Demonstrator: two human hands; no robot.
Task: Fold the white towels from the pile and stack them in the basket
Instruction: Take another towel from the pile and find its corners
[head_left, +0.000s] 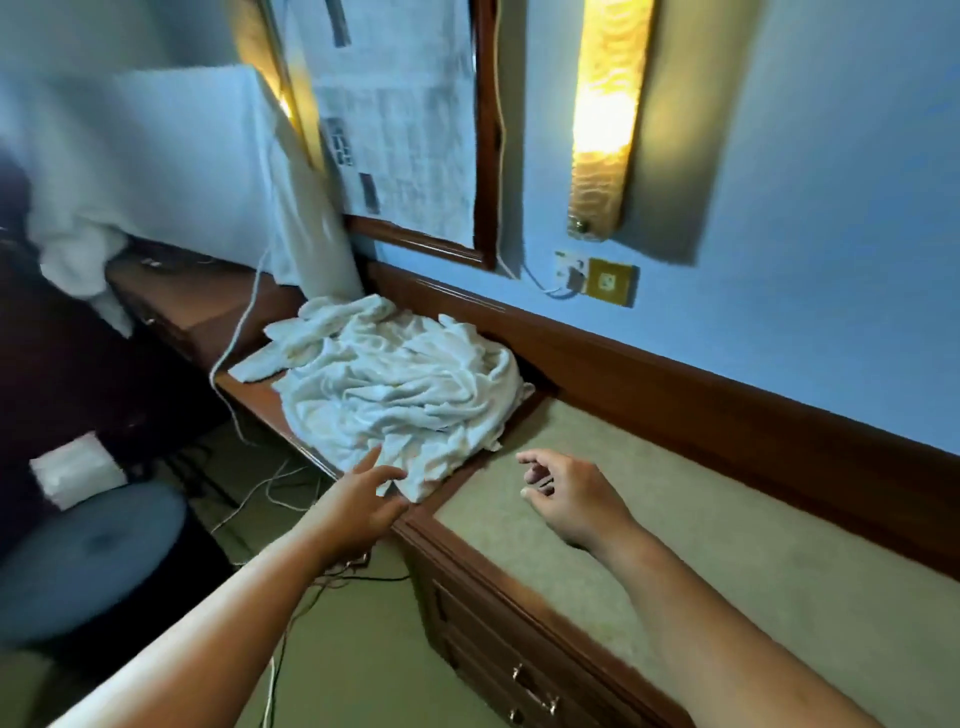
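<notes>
Left hand (363, 499) is seen with fingers spread and mostly straight, nothing gripped; its fingertips (375, 456) are laid at the near edge of the towel pile (395, 384), though actual contact can't be confirmed because of blur. Right hand (571, 499) is held just above the desk (727, 545), to the right of the pile and apart from it, with fingers loosely curled and nothing held; a shadow is cast under the wrist. The white towels are found crumpled in one heap on the brown wooden section of the desk, close to the back rail, just left of the pale green inlaid top; the near corner of the heap is draped toward the edge between the two surfaces. Individual towels can't be counted. Drawers with metal handles (524, 686) are visible in the desk front below the right forearm. A white cable (236, 343) is run down past the left side of the pile to the floor, where more cables are tangled. Behind the pile, a wood-framed panel covered with newspaper (400, 135) is mounted on the blue wall, with a lit wall lamp (608, 114) and a brass socket plate (610, 283) to its right. A white cloth (145, 156) is draped at far left, and a blue round stool (88, 561) is placed below it.
</notes>
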